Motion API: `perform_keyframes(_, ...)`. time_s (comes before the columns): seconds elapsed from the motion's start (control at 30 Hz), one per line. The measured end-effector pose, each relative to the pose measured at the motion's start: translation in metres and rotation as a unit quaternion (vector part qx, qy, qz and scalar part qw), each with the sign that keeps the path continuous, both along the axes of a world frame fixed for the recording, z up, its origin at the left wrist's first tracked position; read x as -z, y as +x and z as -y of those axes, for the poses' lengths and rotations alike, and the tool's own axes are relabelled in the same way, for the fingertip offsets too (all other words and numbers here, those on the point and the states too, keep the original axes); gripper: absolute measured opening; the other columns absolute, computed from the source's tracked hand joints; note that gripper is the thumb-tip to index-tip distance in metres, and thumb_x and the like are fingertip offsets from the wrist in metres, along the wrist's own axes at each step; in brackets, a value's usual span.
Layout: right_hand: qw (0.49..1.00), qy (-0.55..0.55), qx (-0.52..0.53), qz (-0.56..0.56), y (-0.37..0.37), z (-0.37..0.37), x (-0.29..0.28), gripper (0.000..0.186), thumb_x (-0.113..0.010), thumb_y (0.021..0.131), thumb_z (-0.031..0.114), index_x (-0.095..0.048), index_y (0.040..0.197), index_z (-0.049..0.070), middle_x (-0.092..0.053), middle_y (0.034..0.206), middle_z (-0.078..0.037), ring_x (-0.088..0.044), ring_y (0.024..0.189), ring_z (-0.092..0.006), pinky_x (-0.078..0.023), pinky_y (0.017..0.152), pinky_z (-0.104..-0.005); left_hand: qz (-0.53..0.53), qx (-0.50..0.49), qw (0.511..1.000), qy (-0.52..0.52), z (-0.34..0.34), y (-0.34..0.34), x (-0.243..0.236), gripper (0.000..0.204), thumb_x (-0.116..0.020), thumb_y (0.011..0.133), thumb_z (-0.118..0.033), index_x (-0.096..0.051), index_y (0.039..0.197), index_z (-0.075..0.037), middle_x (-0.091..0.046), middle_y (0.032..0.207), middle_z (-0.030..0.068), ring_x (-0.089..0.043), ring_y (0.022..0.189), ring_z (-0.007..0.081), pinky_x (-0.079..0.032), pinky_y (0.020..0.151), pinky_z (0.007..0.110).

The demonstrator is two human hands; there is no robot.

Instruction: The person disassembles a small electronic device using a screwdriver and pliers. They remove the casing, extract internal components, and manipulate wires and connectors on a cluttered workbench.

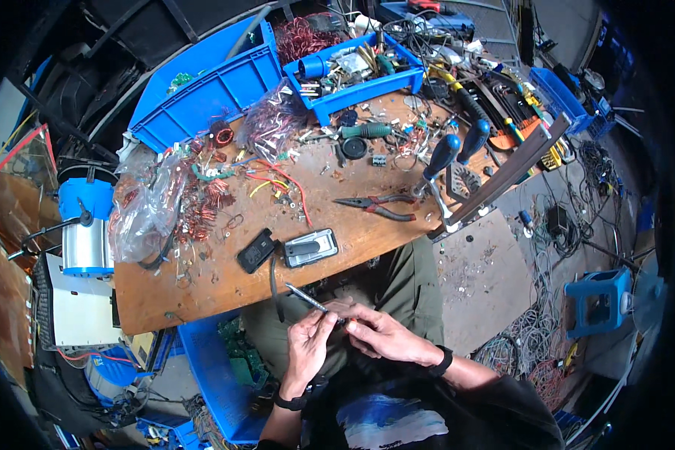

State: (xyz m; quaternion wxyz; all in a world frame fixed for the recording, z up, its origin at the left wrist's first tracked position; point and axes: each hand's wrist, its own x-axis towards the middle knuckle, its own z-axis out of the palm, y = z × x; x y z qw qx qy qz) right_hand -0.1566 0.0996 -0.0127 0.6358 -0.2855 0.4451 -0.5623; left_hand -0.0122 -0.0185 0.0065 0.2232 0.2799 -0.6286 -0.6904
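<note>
Above my lap, just off the front edge of the wooden table [397, 251], my two hands meet. The fingers of my left hand [307, 343] pinch a slim silver rod-like tool [305, 295] whose narrow end points up toward the table. My right hand [382, 334] is closed at the tool's lower end, around a small dark piece mostly hidden by the fingers. On the table ahead lie a grey and black phone-sized case [311, 247] and a smaller black case [256, 250]. A black strap [275, 289] hangs over the edge beside them.
Red-handled pliers [379, 205] lie mid-table. To their right stands a metal clamp [502, 176] with blue handles. Blue bins [210, 90] line the back; copper wire scraps [206, 206] and plastic bags fill the left. A blue crate [214, 375] with green circuit boards is below left.
</note>
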Motion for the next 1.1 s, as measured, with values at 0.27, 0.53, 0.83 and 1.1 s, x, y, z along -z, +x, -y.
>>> perform_keyframes(0.27,0.989,0.012,0.005,-0.148,-0.001,0.000,0.001,0.027,-0.057,0.107,0.026,-0.060,0.126,0.007,-0.053,0.071,0.002,-0.049,0.057,-0.0059,-0.041,0.052,-0.0250,-0.003,0.014,0.998,0.054,-0.006,0.011,0.018,0.030,-0.057,0.107,-0.014,-0.065,0.130,0.005,-0.070,0.125,0.0096,-0.064,0.115,0.0152,-0.049,0.102,0.030)
perform_keyframes(0.53,0.943,0.035,0.035,-0.330,-0.026,0.014,0.000,0.035,-0.056,0.101,0.023,-0.058,0.130,0.004,-0.060,0.075,-0.008,-0.056,0.067,-0.0146,-0.049,0.066,-0.0349,0.014,-0.038,0.998,-0.045,0.006,0.034,0.042,0.034,-0.067,0.100,-0.016,-0.065,0.129,0.000,-0.068,0.129,0.0152,-0.064,0.124,0.0242,-0.049,0.103,0.036)
perform_keyframes(0.83,0.912,0.041,0.021,-0.408,-0.023,0.029,-0.021,0.040,-0.057,0.098,0.022,-0.059,0.132,0.003,-0.062,0.078,-0.015,-0.058,0.067,-0.0202,-0.049,0.067,-0.0369,0.020,-0.072,0.993,-0.087,0.023,0.048,0.039,0.030,-0.070,0.097,-0.013,-0.068,0.125,-0.004,-0.070,0.124,0.0117,-0.067,0.114,0.0244,-0.052,0.096,0.036)
perform_keyframes(1.1,0.844,0.043,0.102,-0.524,-0.057,0.051,-0.024,0.048,-0.060,0.088,0.020,-0.057,0.131,0.000,-0.065,0.095,-0.022,-0.063,0.078,-0.0346,-0.051,0.072,-0.0432,0.052,-0.127,0.943,-0.303,0.038,0.037,0.008,0.029,-0.073,0.092,-0.006,-0.069,0.121,-0.005,-0.070,0.119,0.0117,-0.068,0.109,0.0271,-0.053,0.097,0.036)
